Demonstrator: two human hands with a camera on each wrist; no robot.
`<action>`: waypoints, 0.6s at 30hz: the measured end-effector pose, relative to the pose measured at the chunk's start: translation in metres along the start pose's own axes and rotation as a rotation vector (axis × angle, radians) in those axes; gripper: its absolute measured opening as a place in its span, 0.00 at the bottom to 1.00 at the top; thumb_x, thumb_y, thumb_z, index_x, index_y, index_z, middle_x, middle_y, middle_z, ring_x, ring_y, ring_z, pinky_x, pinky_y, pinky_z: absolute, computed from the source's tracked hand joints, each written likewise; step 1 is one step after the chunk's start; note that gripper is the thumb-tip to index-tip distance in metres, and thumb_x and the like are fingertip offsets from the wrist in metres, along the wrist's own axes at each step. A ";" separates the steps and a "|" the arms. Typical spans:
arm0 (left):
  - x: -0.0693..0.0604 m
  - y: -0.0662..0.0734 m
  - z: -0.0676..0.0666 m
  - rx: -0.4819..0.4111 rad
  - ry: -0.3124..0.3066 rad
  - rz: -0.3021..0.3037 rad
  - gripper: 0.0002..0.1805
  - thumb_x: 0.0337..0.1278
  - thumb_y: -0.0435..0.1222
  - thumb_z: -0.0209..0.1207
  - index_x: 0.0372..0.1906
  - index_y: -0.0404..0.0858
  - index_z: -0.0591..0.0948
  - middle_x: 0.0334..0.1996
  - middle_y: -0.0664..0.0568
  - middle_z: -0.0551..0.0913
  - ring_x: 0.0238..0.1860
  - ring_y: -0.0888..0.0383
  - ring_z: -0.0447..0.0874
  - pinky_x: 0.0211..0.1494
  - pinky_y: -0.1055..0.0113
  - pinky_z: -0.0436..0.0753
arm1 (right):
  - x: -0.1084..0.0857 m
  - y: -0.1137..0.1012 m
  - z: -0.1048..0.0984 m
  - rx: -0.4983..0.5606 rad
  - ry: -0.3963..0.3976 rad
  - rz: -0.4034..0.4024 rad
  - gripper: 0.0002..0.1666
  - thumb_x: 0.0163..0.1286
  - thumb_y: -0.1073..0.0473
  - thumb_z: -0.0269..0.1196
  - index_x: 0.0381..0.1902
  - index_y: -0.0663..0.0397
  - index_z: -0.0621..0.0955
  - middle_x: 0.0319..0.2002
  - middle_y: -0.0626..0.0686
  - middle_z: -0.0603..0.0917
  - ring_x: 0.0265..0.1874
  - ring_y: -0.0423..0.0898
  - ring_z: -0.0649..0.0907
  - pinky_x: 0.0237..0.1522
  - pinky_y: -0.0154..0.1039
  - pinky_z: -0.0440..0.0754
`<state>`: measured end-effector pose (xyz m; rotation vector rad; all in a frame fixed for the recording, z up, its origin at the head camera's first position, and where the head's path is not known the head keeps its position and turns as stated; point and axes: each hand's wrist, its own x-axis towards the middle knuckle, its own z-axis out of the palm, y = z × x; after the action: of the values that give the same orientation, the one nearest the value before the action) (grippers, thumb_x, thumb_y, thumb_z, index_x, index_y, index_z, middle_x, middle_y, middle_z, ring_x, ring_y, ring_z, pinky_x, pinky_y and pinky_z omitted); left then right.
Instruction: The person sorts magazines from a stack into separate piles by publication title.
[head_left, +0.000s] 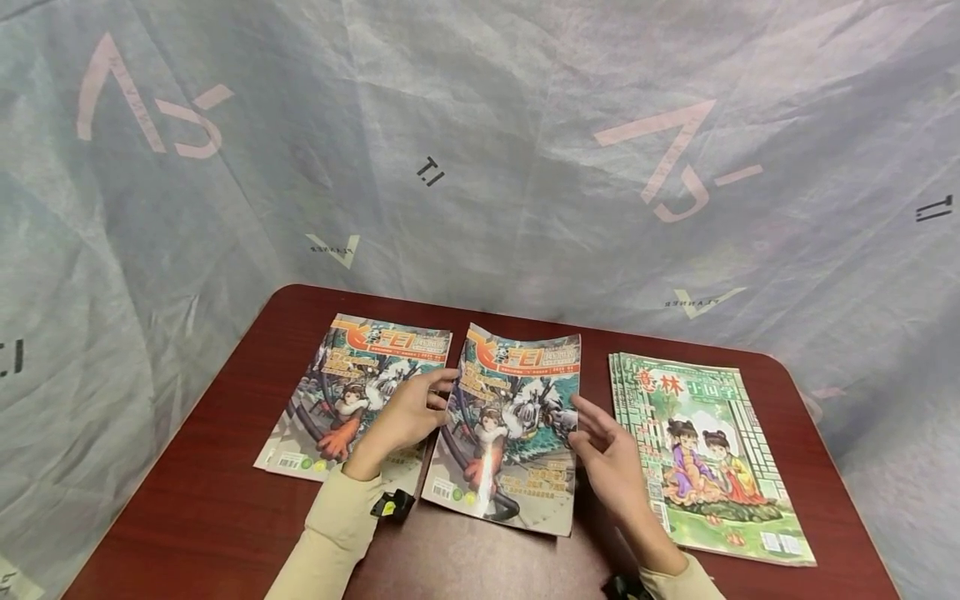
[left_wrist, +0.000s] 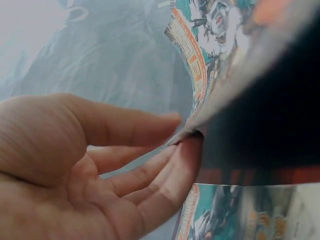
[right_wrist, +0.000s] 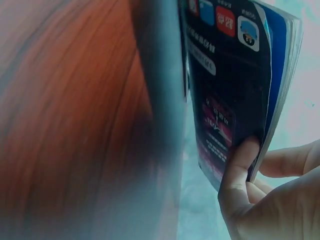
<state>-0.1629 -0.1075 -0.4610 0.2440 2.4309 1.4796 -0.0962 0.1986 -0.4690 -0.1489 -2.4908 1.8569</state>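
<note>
Between my hands is a magazine (head_left: 517,417) with an orange title and an illustrated cover, raised off the table with its sheets slightly bowed. My left hand (head_left: 412,412) pinches its left edge between thumb and fingers. On the opposite edge my right hand (head_left: 611,462) grips it; the right wrist view shows the thumb and fingers on either side of its dark back cover (right_wrist: 220,95). Under my left forearm lie magazines (head_left: 315,417) with the same cover, at least two overlapping.
To the right, several green magazines (head_left: 712,450) with two cartoon children on the top cover lie in a slightly fanned stack. Everything rests on a dark red wooden table (head_left: 202,433). A grey printed cloth (head_left: 480,150) hangs behind the table and at its sides.
</note>
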 end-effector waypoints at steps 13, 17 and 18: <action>-0.011 0.006 -0.027 -0.099 -0.014 -0.043 0.28 0.82 0.34 0.62 0.78 0.28 0.75 0.70 0.30 0.81 0.68 0.34 0.84 0.64 0.43 0.86 | 0.005 -0.017 0.029 0.077 0.002 -0.063 0.33 0.77 0.77 0.64 0.78 0.60 0.79 0.69 0.68 0.84 0.57 0.53 0.89 0.55 0.28 0.85; -0.014 0.005 -0.035 -0.108 -0.004 -0.061 0.26 0.84 0.34 0.60 0.76 0.25 0.77 0.71 0.28 0.80 0.70 0.30 0.81 0.73 0.36 0.80 | 0.008 -0.022 0.042 0.103 -0.011 -0.068 0.33 0.78 0.77 0.64 0.78 0.59 0.79 0.70 0.67 0.84 0.61 0.58 0.87 0.56 0.28 0.84; -0.015 0.005 -0.037 -0.103 0.000 -0.062 0.26 0.84 0.34 0.60 0.76 0.24 0.77 0.72 0.28 0.79 0.71 0.30 0.81 0.73 0.36 0.79 | 0.009 -0.023 0.046 0.116 -0.015 -0.067 0.33 0.78 0.77 0.64 0.78 0.59 0.79 0.70 0.67 0.84 0.61 0.58 0.87 0.55 0.28 0.85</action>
<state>-0.1607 -0.1407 -0.4380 0.1452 2.3324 1.5715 -0.1105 0.1492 -0.4606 -0.0489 -2.3578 1.9762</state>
